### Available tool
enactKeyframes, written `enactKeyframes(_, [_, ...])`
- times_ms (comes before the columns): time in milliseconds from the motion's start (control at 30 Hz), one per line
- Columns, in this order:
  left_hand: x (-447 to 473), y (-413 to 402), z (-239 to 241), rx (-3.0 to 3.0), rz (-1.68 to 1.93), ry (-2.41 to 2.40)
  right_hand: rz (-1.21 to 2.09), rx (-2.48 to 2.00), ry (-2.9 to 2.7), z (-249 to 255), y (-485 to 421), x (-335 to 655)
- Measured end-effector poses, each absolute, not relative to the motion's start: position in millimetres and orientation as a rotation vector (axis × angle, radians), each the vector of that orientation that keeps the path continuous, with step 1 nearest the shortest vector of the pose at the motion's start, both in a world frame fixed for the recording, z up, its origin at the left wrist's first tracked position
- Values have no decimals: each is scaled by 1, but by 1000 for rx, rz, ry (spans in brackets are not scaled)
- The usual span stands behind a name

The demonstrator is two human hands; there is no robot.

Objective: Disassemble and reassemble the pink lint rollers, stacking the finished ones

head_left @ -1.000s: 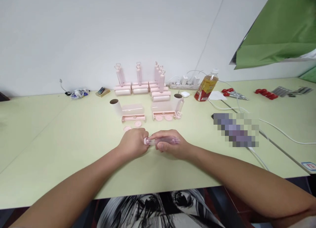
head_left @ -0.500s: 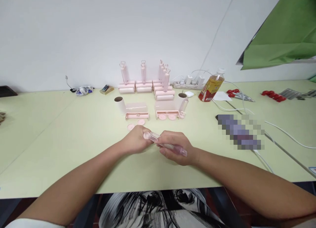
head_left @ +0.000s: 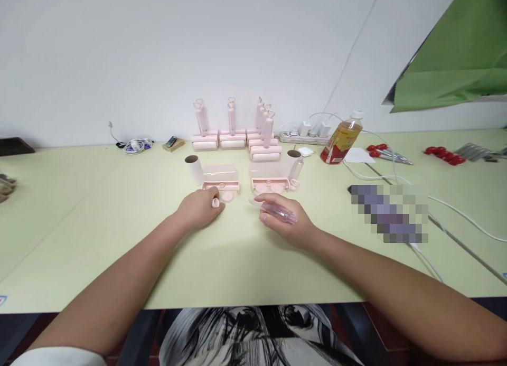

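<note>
My right hand (head_left: 285, 223) grips a clear pink-tinted roller handle (head_left: 275, 210), which lies slanted across its fingers above the pale green table (head_left: 99, 218). My left hand (head_left: 200, 207) is curled, pinching a small pink cap (head_left: 215, 202) at its fingertips. It sits just in front of a pink round disc (head_left: 227, 196) and a pink roller base (head_left: 221, 186). A second pink base (head_left: 269, 185) with two discs lies ahead of my right hand.
Several assembled pink lint rollers (head_left: 237, 128) stand by the wall. A cardboard tube (head_left: 194, 169), a bottle of yellow liquid (head_left: 340, 136), a power strip (head_left: 307, 133), cables (head_left: 443, 207), red-handled tools (head_left: 439, 155) and a green sheet (head_left: 455, 54) are around.
My hands came apart. The left hand pulled the pink cap off the handle's end and moved forward toward the disc; the right hand shifted forward with the handle.
</note>
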State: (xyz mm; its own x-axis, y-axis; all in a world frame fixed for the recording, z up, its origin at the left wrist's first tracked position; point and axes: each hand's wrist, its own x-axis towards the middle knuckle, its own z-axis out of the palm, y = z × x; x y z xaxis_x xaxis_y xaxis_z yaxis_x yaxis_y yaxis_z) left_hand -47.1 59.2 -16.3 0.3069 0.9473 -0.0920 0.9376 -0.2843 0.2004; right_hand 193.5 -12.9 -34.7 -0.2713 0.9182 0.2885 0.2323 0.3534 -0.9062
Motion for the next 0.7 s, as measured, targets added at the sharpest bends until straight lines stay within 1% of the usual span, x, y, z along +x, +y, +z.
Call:
enactKeyframes(267, [-47,64,-22,2360,277,1700,952,-1070,-1940,-32,-14,193])
enactKeyframes(400, [-45,58,-20,2352,431,1630,1123,-1089,-1878,-37,-11,192])
enactKeyframes(467, [-42,51,-18,2305,464,1531,1142,-1062,-1860,-38,-10,191])
enactKeyframes(600, [-35,38,-18,2099,401,1142,1154,-1044,-1863,-37,-11,190])
enactKeyframes(700, [-34,36,-21,1941,382,976,1258,-1083,-1797,-37,-11,189])
